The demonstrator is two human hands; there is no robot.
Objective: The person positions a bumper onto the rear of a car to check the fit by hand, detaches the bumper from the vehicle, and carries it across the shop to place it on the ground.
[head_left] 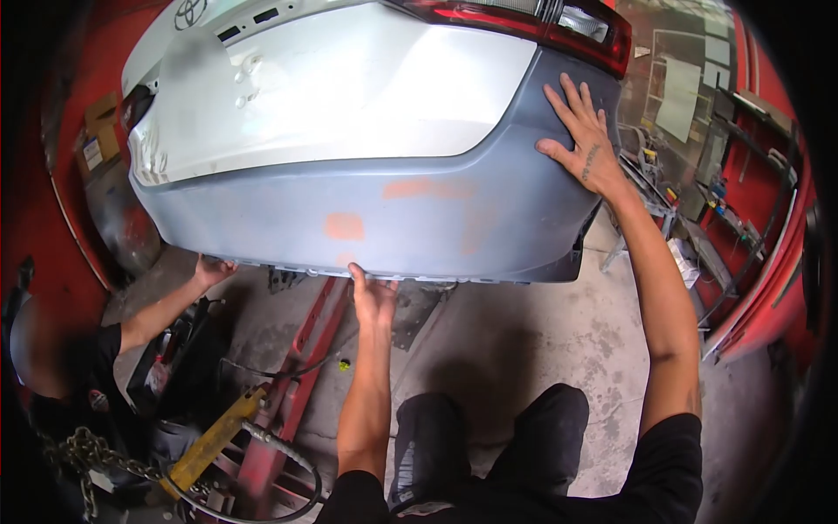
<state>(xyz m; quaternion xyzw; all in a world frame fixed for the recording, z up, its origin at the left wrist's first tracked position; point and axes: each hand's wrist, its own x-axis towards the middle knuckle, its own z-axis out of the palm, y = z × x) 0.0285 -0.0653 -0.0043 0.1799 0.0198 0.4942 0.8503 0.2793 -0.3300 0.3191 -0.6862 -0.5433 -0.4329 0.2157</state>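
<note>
A grey-primed rear bumper cover with orange-tinted patches spans the back of a car, beneath its white trunk lid. My left hand grips the bumper's lower edge near the middle, thumb on the outer face and fingers curled underneath, partly hidden. Spread flat, my right hand presses on the bumper's upper right corner, just below the red tail light. To the left, a co-worker's hand also touches the lower edge.
The co-worker crouches at the lower left. A red metal beam, a yellow cylinder with a hose, and a chain lie in front of me. At the right stand a rack and scattered tools.
</note>
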